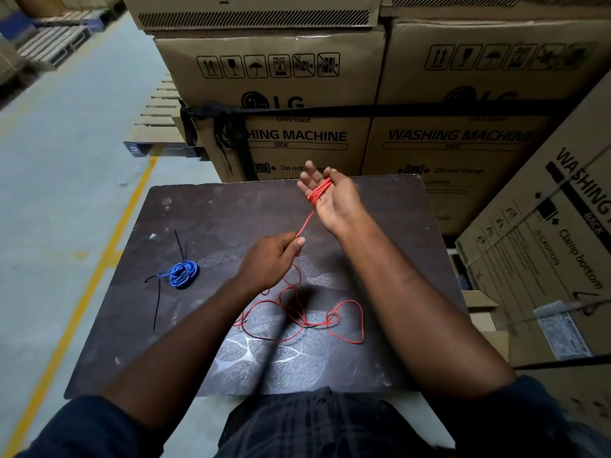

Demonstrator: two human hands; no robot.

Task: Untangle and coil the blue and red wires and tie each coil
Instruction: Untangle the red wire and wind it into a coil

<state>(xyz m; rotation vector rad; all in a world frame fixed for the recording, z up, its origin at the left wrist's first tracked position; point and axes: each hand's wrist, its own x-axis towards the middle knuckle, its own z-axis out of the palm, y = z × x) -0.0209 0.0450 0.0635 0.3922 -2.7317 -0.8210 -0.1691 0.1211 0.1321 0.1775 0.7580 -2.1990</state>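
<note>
Stacked brown cardboard cartons [297,137], printed "LG WASHING MACHINE SIDE", far. Dark tabletop [231,209]: coiled blue wire [183,274] left; red wire [319,192] wound round straight-fingered right hand [334,200]; left hand [271,256] pinches its strand; slack loops near.

Colours before us
We see a red wire [347,302] and a blue wire [183,274], black ties [157,302], a dark brown desk [231,209] with pale grey leaf-like patches, tan boxes [281,94] printed black, a yellow line [109,239] on the grey floor [66,176], and our dark plaid shirt [314,421]
</note>
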